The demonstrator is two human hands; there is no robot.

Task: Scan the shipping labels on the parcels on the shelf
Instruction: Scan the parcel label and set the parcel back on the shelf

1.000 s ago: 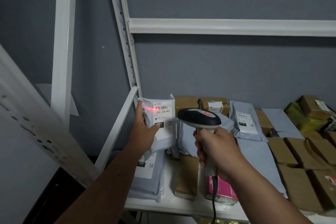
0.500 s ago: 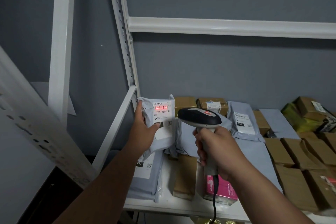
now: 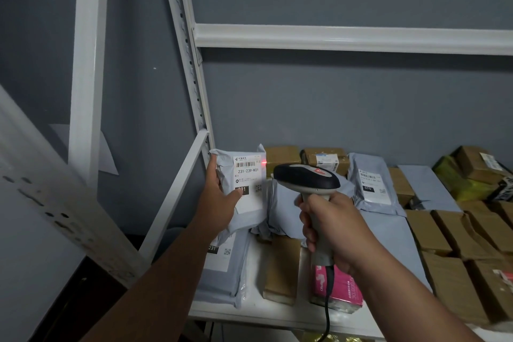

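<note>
From the head view, my left hand (image 3: pixel 222 197) holds a soft grey plastic mailer bag (image 3: pixel 244 191) upright at the left end of the white metal shelf (image 3: pixel 277 314), fingers behind it and thumb laid over its front, so its white shipping label (image 3: pixel 248 175) faces me. My right hand (image 3: pixel 333 228) has its grip clenched round the handle of a grey and black corded handheld scanner (image 3: pixel 308 178), whose head points at that bag. The red scanning spot (image 3: pixel 263 162) sits at the right edge of the bag, just beside the barcode and not across it, so I judge this label is not being read at this instant; whether it has registered I cannot tell.

Most of the work looks left to do. Under the held bag lies another grey mailer bag with a label (image 3: pixel 222 264) at the shelf's front left corner. Toward the back edge a grey labelled bag (image 3: pixel 373 186) leans, with a brown taped carton bearing a label (image 3: pixel 326 159) behind the scanner. A pink box (image 3: pixel 338 286) lies at the front edge, and many brown cartons (image 3: pixel 449 244) fill the right end. Nothing shows which of these have been scanned.
</note>
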